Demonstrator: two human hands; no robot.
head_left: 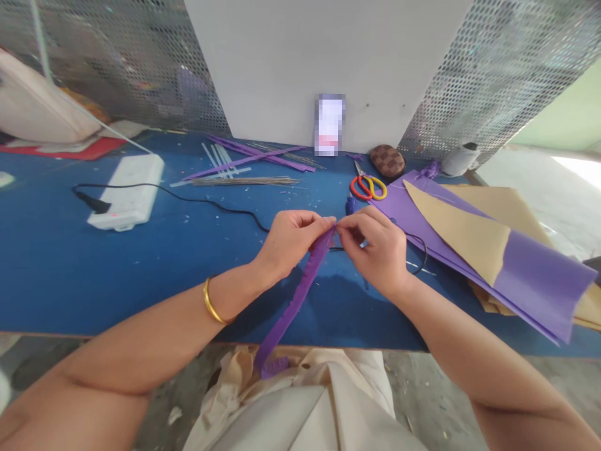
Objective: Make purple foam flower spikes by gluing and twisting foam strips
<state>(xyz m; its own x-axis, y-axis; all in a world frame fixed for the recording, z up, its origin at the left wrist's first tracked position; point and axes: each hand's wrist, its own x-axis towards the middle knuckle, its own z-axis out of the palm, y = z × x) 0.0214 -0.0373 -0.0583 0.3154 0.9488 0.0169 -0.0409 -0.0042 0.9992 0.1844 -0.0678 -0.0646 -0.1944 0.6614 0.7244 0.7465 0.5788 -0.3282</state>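
Note:
A long purple strip [300,291] with a frilled edge hangs from my fingers over the table's front edge, its lower end resting on my lap. My left hand [295,239] pinches the strip near its upper end between thumb and fingers. Touching the same end, my right hand [375,244] is closed with thumb and forefinger pressed together at the tip. Whatever else lies between the fingertips is too small to make out. Just beyond my hands lie scissors [369,186] with red and yellow handles and a blue-handled tool [350,205], partly hidden.
On the blue table [188,282], a white power strip [129,191] trails a black cable. Purple strips [263,156], thin wires [248,181] and clear sticks [220,160] lie behind. Purple and tan sheets [539,269] cover the right side. A phone [330,124] leans against the white panel.

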